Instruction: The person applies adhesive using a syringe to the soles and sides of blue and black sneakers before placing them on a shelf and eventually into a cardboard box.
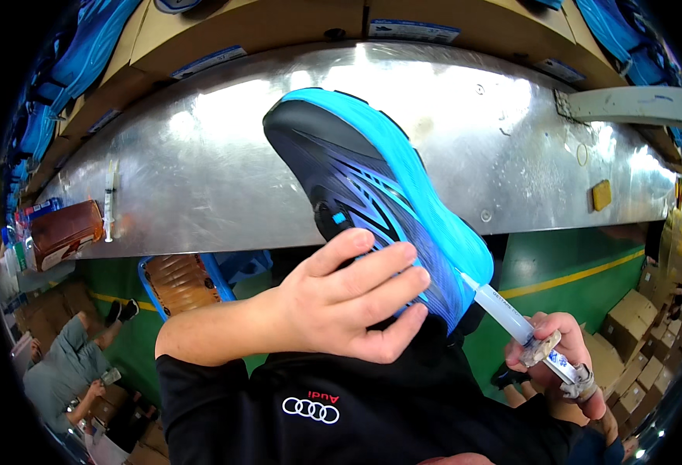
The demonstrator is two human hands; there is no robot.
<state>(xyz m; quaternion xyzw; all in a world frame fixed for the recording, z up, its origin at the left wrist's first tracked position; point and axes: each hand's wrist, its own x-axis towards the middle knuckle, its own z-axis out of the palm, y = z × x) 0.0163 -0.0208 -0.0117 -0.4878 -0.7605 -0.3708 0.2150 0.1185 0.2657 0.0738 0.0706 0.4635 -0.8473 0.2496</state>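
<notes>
You see a long, shiny metal table (225, 178) running across in front of you. On its left end sits a brown box-like thing (63, 231), and just beside that lies a thin see-through syringe (109, 200). Far over on the right end lies a small yellow block (602, 194). Below the table you see the green floor (581, 260) with a yellow line.

Metal bench (201, 178), perhaps cardboard boxes (635, 341).
</notes>
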